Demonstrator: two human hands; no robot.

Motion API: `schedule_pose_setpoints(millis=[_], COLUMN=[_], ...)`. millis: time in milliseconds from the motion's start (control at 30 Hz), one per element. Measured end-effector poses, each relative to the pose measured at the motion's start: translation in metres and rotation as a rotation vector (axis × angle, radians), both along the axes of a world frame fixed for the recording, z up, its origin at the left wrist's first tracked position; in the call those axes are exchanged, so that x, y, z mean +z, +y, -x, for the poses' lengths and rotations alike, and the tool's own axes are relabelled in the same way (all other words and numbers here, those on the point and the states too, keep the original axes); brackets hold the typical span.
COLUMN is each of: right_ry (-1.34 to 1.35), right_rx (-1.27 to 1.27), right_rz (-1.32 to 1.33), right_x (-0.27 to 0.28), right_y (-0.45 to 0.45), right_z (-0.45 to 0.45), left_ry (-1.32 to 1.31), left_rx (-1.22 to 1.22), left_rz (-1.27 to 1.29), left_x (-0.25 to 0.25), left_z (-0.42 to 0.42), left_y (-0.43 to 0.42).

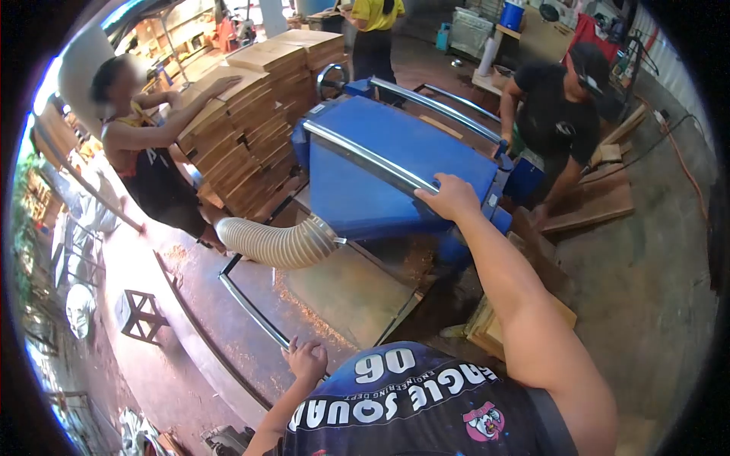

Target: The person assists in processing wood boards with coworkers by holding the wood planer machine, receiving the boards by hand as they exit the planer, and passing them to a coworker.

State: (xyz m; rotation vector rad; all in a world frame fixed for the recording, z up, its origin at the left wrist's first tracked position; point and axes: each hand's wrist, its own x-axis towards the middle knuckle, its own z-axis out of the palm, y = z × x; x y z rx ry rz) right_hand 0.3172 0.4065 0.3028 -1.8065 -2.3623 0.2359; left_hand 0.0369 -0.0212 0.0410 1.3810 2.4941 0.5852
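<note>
My right hand lies palm down over the chrome roller on top of a blue machine, its thumb on the near side and its fingers across the bar. Down by my waist, my left hand has loosely curled fingers with gaps between them. It is beside a dark metal frame rail; whether it touches the rail I cannot tell. A ribbed, pale hose runs from the machine's near side toward the left. Wood shavings lie on the floor beneath.
Tall stacks of wooden boards stand behind the hose, where a person rests an arm. Another person bends at the machine's right end, near wooden planks. A third person stands behind. A small stool is at left.
</note>
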Motion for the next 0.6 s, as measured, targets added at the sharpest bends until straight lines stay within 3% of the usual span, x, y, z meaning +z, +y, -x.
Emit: schedule_pose_setpoints(millis=[600], right_ry=[0.037], right_rx=[-0.021], right_rz=[-0.021], right_x=[0.002], right_y=[-0.006], right_z=[0.004], left_ry=[0.025], left_rx=[-0.025], left_rz=[0.011], left_x=[-0.006], left_z=[0.001], left_y=[-0.005])
